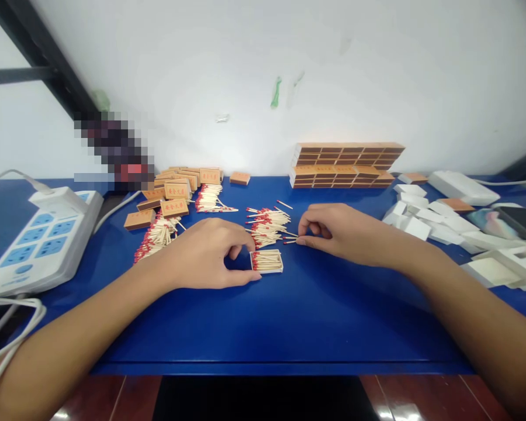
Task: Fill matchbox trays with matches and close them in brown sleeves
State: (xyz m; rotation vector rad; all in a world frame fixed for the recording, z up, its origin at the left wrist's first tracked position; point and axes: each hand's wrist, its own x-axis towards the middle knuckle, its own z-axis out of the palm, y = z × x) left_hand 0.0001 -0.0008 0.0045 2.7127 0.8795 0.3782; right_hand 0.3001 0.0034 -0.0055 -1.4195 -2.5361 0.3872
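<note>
A small white matchbox tray (281, 268) lies on the blue table, filled with red-headed matches (266, 260). My left hand (214, 254) grips the tray's left end between thumb and fingers. To the right, my right hand (328, 231) pinches the ends of a couple of matches (290, 239) between thumb and forefinger. A loose pile of matches (269, 225) lies just behind the tray, between my two hands. One single match (284, 204) rests apart at the pile's far edge.
Orange matchbox sleeves (175, 207) and more match piles (209, 199) lie at the left back. Stacked matchboxes (346, 165) stand against the wall. White empty trays (425, 213) heap up at right, near a phone (523, 222). A power strip (76, 257) with cables sits at left.
</note>
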